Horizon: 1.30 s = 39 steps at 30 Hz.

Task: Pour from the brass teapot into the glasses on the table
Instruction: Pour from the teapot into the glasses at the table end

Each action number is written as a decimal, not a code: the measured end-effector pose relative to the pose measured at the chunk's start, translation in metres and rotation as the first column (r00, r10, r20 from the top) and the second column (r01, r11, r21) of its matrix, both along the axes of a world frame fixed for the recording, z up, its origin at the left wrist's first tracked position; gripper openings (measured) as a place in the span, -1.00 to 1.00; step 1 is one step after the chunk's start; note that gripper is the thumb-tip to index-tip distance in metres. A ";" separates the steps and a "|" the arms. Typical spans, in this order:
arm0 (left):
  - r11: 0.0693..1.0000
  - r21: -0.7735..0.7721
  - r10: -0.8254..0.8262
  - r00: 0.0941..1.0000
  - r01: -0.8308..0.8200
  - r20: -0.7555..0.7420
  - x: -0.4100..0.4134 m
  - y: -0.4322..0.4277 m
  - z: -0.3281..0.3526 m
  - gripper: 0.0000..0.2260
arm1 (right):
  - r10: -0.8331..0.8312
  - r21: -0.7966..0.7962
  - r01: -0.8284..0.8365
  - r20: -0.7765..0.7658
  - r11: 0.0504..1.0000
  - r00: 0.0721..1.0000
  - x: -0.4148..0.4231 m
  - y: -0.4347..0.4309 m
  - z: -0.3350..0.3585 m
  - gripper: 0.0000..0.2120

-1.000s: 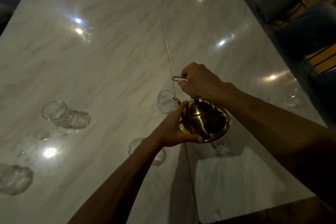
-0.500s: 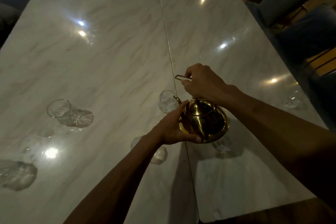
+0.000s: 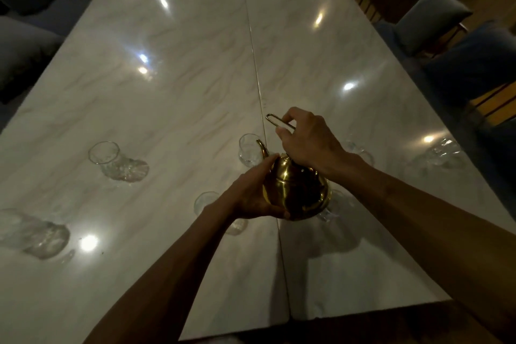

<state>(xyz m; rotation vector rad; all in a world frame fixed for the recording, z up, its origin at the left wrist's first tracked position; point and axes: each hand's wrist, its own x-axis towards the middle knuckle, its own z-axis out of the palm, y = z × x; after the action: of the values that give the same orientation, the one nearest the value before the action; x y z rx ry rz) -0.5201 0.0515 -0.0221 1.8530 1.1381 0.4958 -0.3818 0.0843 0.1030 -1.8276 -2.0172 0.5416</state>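
The round brass teapot (image 3: 296,190) hangs above the marble table (image 3: 173,70), near its middle seam. My right hand (image 3: 307,139) grips the thin wire handle from above. My left hand (image 3: 251,193) cups the pot's left side. The curved spout points at a clear glass (image 3: 249,151) just beyond it. Another glass (image 3: 206,201) stands partly behind my left wrist, and a third (image 3: 335,204) shows under the pot's right side. No stream is visible from the spout.
More clear glasses stand about the table: at the left (image 3: 104,153), near the left front edge (image 3: 33,234), behind my right wrist (image 3: 360,151) and at the far right (image 3: 444,153). Blue cushioned chairs (image 3: 435,17) line the right and left sides.
The view has tilted up a little, showing the table's far end. The teapot and both hands keep nearly the same pose by the middle glass.
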 end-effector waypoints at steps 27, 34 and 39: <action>0.975 -0.071 0.218 0.961 -0.209 0.169 -0.045 -0.131 -0.021 -0.01 | 0.255 -0.148 -0.241 0.082 0.959 0.964 -0.084 -0.084 -0.014 -0.73; 0.985 -0.124 0.141 0.973 -0.119 0.185 -0.067 -0.129 -0.028 0.02 | 0.214 -0.236 -0.179 0.129 0.955 0.968 -0.109 -0.079 -0.026 -0.75; 0.983 -0.168 0.113 0.975 -0.081 0.193 -0.080 -0.127 -0.033 0.07 | 0.192 -0.251 -0.143 0.185 0.957 0.964 -0.123 -0.074 -0.032 -0.73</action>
<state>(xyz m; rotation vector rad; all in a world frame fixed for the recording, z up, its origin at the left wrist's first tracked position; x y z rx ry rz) -0.5996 -0.0752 -0.0553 1.5771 1.1014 0.6165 -0.5044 0.0104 0.0714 -1.9266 -2.3530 0.6908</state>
